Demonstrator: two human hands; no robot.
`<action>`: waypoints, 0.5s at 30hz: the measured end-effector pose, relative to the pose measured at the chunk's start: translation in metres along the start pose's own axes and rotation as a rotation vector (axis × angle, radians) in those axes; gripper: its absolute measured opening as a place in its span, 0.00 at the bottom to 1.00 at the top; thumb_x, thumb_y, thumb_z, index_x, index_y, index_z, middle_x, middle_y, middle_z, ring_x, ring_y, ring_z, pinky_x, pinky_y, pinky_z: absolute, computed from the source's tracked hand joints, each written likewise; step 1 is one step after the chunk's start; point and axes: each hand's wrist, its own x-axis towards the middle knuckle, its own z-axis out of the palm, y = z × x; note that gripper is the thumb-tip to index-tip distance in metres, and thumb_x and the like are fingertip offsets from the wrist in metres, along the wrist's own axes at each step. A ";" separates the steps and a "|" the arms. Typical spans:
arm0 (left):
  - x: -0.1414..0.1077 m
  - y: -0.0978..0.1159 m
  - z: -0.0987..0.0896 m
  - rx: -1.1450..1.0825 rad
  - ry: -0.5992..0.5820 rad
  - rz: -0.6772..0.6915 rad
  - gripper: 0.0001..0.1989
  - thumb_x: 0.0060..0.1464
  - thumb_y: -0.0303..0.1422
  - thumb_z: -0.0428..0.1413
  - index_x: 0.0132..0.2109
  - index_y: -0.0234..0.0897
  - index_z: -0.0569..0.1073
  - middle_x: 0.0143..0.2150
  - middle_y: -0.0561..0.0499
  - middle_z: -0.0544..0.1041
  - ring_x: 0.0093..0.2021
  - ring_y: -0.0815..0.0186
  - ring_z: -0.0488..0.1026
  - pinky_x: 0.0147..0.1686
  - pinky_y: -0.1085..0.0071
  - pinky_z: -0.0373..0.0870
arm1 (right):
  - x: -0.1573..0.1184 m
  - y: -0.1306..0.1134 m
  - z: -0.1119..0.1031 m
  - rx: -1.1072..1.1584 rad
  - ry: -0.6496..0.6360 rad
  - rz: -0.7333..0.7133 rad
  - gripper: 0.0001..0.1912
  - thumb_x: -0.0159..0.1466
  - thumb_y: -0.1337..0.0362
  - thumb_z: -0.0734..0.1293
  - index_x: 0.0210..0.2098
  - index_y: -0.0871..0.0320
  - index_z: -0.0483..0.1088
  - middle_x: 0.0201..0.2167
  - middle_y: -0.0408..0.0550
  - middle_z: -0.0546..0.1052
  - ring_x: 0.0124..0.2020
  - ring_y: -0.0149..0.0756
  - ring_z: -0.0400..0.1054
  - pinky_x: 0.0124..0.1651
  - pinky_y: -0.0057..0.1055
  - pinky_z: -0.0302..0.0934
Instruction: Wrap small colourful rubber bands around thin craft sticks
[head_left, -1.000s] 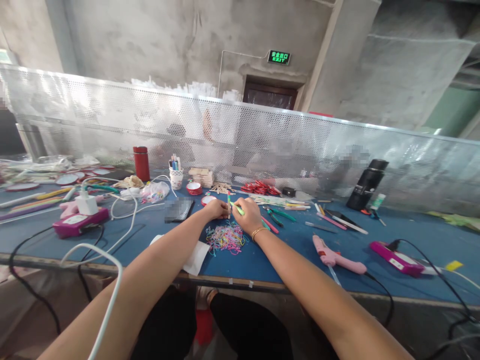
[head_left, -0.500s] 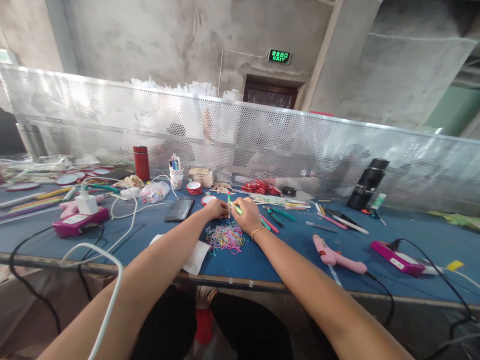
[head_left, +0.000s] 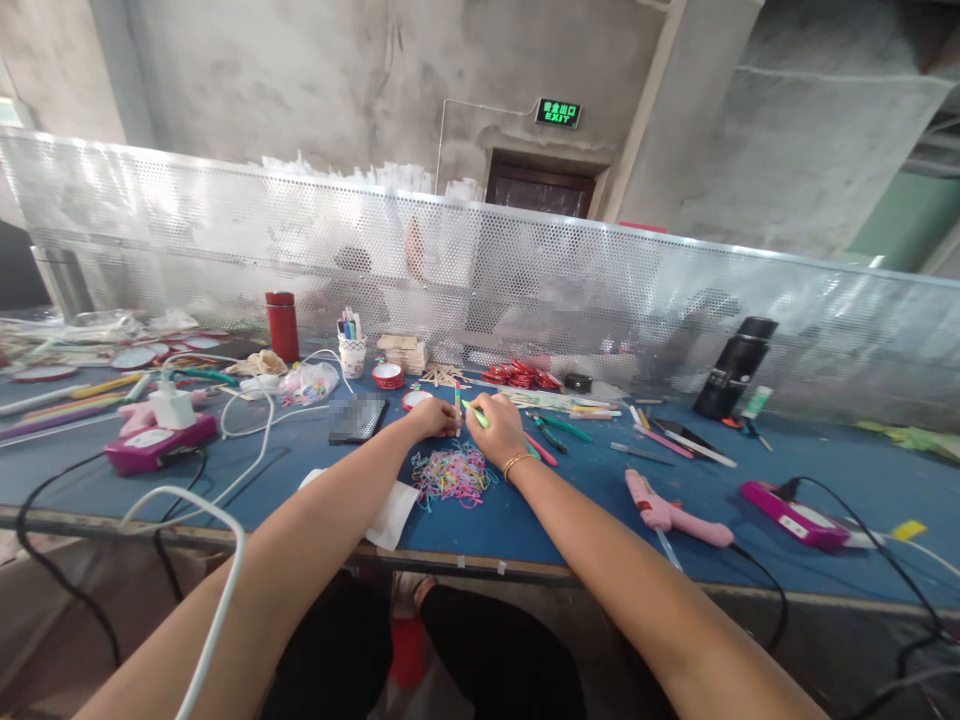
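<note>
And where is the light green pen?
In the head view, the light green pen is in the right hand, just right of the stick in the left hand.

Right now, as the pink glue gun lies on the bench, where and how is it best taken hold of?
Probably by the handle, from above, with the right hand once free of the green marker. The pink glue gun lies flat, its slim handle reaching rightward, clear of the nozzle, which points forward and left. Grip short of the handle's end, where the black cord comes out.
</note>
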 end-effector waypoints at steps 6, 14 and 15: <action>-0.002 0.001 0.000 -0.005 -0.004 0.001 0.08 0.43 0.33 0.66 0.29 0.35 0.77 0.22 0.54 0.75 0.23 0.73 0.70 0.25 0.80 0.68 | 0.001 -0.001 0.001 0.020 -0.023 -0.040 0.08 0.64 0.59 0.62 0.35 0.56 0.69 0.29 0.47 0.72 0.36 0.38 0.63 0.40 0.31 0.52; -0.003 0.003 0.000 -0.025 -0.007 -0.011 0.06 0.43 0.31 0.65 0.27 0.35 0.75 0.21 0.56 0.74 0.22 0.74 0.69 0.22 0.81 0.65 | 0.000 0.000 0.001 0.014 -0.008 -0.026 0.08 0.65 0.59 0.61 0.36 0.56 0.69 0.30 0.47 0.73 0.37 0.38 0.63 0.41 0.31 0.52; -0.003 0.003 0.000 -0.025 -0.005 -0.010 0.06 0.43 0.31 0.65 0.27 0.35 0.75 0.20 0.56 0.74 0.22 0.74 0.69 0.22 0.81 0.66 | 0.000 -0.001 0.001 0.019 -0.017 -0.036 0.08 0.65 0.59 0.61 0.36 0.56 0.69 0.30 0.47 0.73 0.37 0.38 0.63 0.41 0.31 0.52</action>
